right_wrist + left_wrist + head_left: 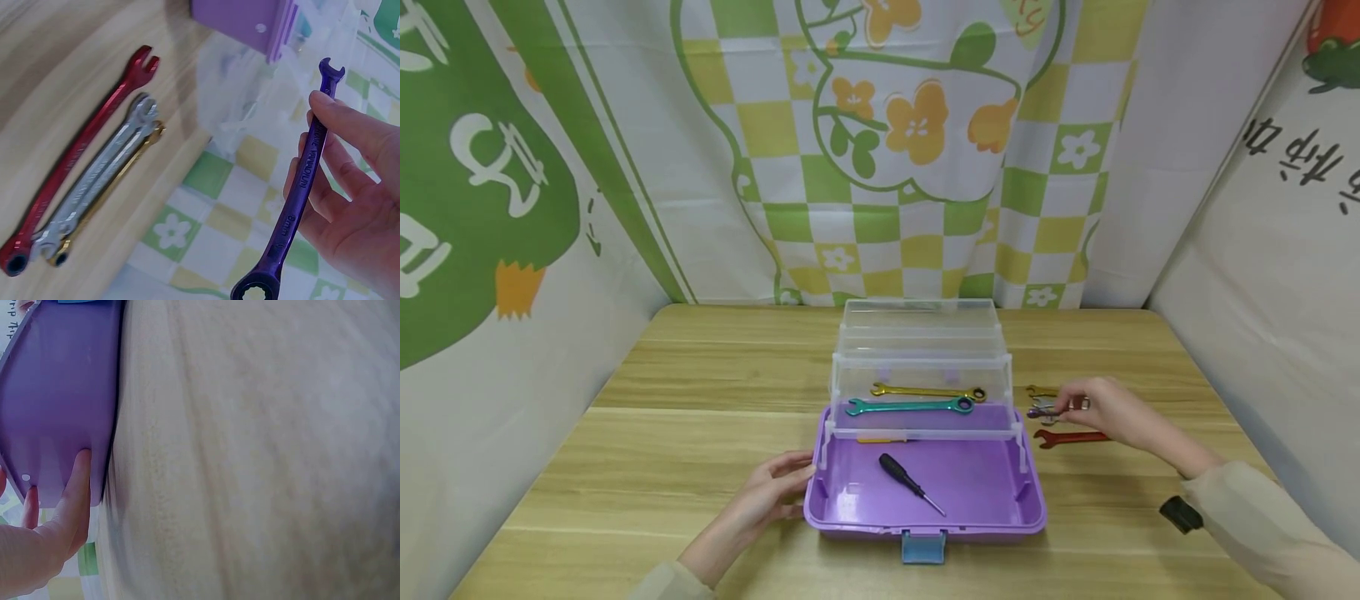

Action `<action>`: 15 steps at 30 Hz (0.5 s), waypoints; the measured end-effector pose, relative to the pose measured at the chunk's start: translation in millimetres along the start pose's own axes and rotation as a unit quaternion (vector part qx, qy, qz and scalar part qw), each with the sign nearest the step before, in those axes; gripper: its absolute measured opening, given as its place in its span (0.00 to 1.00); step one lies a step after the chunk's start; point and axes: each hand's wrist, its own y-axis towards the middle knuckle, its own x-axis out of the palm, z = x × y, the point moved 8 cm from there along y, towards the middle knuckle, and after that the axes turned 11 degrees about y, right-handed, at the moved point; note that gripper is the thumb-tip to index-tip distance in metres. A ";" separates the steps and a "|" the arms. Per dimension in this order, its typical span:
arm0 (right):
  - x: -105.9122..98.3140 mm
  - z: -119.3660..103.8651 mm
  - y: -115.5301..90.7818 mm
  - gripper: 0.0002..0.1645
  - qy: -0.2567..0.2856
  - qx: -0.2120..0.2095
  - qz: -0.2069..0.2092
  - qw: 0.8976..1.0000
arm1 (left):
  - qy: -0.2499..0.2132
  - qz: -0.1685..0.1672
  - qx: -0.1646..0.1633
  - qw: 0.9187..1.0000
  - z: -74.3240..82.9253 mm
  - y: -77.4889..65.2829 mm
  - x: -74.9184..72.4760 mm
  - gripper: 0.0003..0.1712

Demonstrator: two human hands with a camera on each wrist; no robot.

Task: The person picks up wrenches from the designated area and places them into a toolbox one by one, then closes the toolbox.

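Observation:
My right hand [1108,408] pinches a purple combination wrench [292,200] between thumb and fingers, its open end up and ring end down in the right wrist view. It hovers over a red wrench [75,150], silver wrenches [94,175] and a gold wrench [115,187] lying on the table. My left hand [767,492] touches the left side of an open purple toolbox [985,496], fingers extended against its wall in the left wrist view. Inside the box lies a black-handled screwdriver [901,475]. A teal wrench [917,407] and another gold wrench [925,392] lie in its clear tiered trays.
A yellow-handled tool [882,440] shows behind the front tray edge. The blue latch [922,548] hangs down at the toolbox front. The wooden table [700,383] extends to both sides, with a patterned curtain [917,242] behind it.

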 end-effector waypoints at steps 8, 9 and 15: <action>1.3 -15.1 15.9 0.08 0.002 -0.020 -0.006 1.000 | 0.002 0.002 -0.004 1.000 -1.2 1.5 -0.6 0.34; 1.8 -16.7 17.8 0.08 0.002 -0.021 -0.007 1.000 | 0.002 0.002 -0.004 1.000 -1.8 1.8 -0.7 0.34; 6.1 -24.7 28.6 0.09 0.003 -0.028 -0.011 1.000 | 0.001 0.001 -0.004 1.000 -2.1 2.3 -0.5 0.35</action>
